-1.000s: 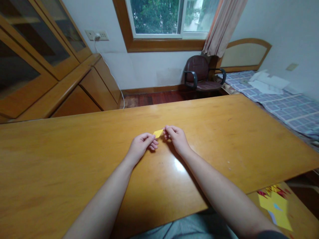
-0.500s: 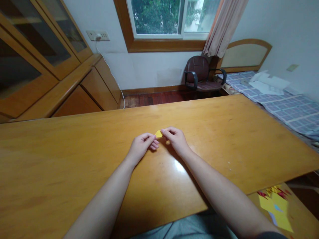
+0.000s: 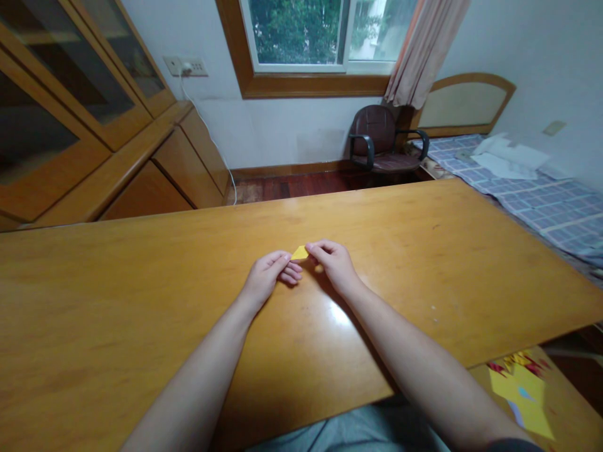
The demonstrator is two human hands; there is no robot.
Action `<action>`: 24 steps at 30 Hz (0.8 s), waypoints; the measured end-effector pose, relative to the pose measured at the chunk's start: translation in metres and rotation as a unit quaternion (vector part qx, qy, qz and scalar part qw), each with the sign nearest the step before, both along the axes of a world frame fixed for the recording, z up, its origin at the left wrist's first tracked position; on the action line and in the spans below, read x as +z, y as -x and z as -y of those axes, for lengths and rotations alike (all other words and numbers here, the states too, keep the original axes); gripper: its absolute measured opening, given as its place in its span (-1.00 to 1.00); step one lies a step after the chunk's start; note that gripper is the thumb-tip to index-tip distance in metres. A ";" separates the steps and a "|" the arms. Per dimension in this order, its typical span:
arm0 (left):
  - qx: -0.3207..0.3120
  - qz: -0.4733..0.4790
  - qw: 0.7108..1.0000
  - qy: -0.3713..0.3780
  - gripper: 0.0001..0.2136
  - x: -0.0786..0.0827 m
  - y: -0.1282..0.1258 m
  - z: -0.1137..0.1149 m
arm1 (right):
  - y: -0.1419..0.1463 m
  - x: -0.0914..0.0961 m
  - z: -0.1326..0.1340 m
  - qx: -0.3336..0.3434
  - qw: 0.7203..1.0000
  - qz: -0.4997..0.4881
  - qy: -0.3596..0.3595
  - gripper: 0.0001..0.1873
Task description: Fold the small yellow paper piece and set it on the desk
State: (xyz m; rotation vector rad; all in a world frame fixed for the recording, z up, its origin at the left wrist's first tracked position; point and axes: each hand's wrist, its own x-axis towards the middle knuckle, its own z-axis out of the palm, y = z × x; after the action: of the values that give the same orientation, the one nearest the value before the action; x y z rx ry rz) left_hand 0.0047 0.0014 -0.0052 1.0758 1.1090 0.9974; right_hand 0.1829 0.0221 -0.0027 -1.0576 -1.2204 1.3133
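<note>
A small piece of folded yellow paper point(image 3: 299, 253) is stretched between my two hands, just above the wooden table. My left hand point(image 3: 269, 274) pinches its left corner between thumb and index finger, with the other fingers curled loosely below. On the opposite side, my right hand point(image 3: 331, 262) grips the right end with thumb and fingers. The fingertips cover both ends of the paper, so its full shape is hidden.
The wooden table point(image 3: 141, 301) spreads around my hands. At lower right, yellow paper sheets point(image 3: 527, 402) and small red and yellow pieces lie on a lower surface. Beyond the table stand a brown armchair point(image 3: 377, 138), a bed point(image 3: 541, 201) and a cabinet point(image 3: 160, 169).
My left fingertips have shifted slightly left along the yellow paper, and a little more of it shows between the hands. The right hand has barely moved.
</note>
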 end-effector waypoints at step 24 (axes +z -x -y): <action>0.087 0.026 0.991 -0.097 -0.73 -0.001 0.001 0.000 | 0.005 -0.001 0.004 0.062 0.995 -0.057 0.052 -0.69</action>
State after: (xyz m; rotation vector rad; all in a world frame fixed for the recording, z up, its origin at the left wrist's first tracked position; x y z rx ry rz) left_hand 0.0038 0.0010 -0.0066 1.1148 1.0943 1.2846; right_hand 0.1780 0.0182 -0.0039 -0.9784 -1.1568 1.5273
